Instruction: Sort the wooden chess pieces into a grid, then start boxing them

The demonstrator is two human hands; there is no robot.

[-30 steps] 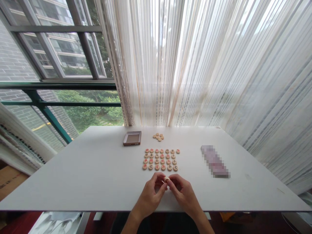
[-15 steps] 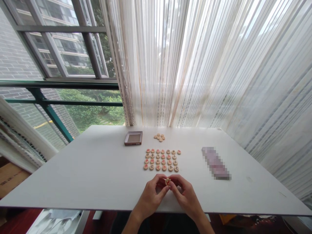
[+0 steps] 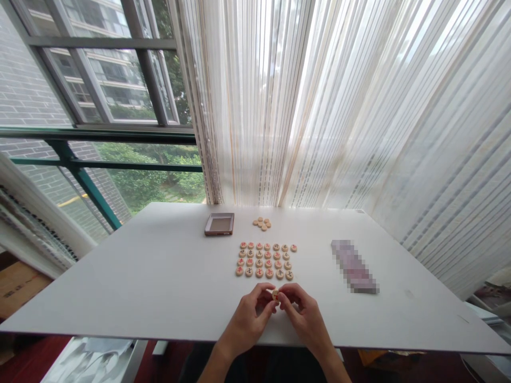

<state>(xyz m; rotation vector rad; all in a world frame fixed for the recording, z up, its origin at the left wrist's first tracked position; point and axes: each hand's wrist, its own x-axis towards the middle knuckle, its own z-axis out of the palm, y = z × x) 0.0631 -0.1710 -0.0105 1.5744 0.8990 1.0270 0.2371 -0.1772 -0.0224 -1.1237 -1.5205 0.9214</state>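
Note:
Near the front of the white table, my left hand (image 3: 253, 315) and my right hand (image 3: 298, 311) meet fingertip to fingertip around one round wooden Chinese chess piece (image 3: 275, 295). Both are closed on it, and red marking shows on its face, partly covered by my fingers. Just beyond my hands lie rows of xiangqi pieces (image 3: 269, 264), face up with red or black characters. The top row reaches one piece further right than the others. Farther back is a small loose group of pieces (image 3: 264, 228) showing no characters.
A shallow open box (image 3: 219, 224) sits at the back left of the white table (image 3: 151, 287). To the right lies a pixelated, pinkish flat item (image 3: 354, 266). Sheer curtains (image 3: 255, 106) hang along the far edge, with a window (image 3: 112, 85) at left.
The piece has turned slightly between my fingertips, so its red marking shows less. My hands stay in nearly the same place; the whole view has shifted a little.

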